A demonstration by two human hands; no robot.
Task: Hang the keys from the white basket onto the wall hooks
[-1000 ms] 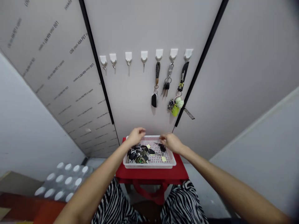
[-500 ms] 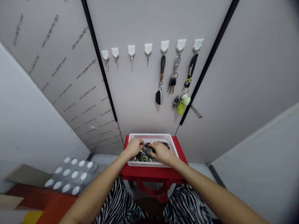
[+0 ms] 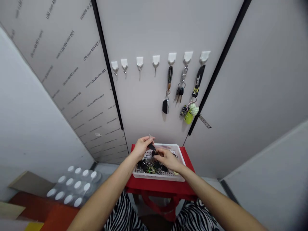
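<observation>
My left hand (image 3: 142, 147), closed, pinches a black key fob or strap (image 3: 151, 146) with a small metal end above the fingers. My right hand (image 3: 168, 159) has its fingers closed around the lower part of the same dark item; fingers partly hide it. Both hands are over a white plastic basket (image 3: 158, 177), which holds a jumble of keys, rings and dark keychains (image 3: 151, 168). The basket stands on a red fabric-covered surface (image 3: 161, 185).
White hooks (image 3: 156, 59) line the wall panel. Three at the right bear a black braided strap with a fob (image 3: 166, 106), a key bunch (image 3: 179, 91) and a lanyard with charms (image 3: 189, 117). Several capped bottles (image 3: 69, 183) stand at the lower left.
Both hands have risen from the pile in the basket, with the black item now held between them. The head view has tilted slightly upward.
</observation>
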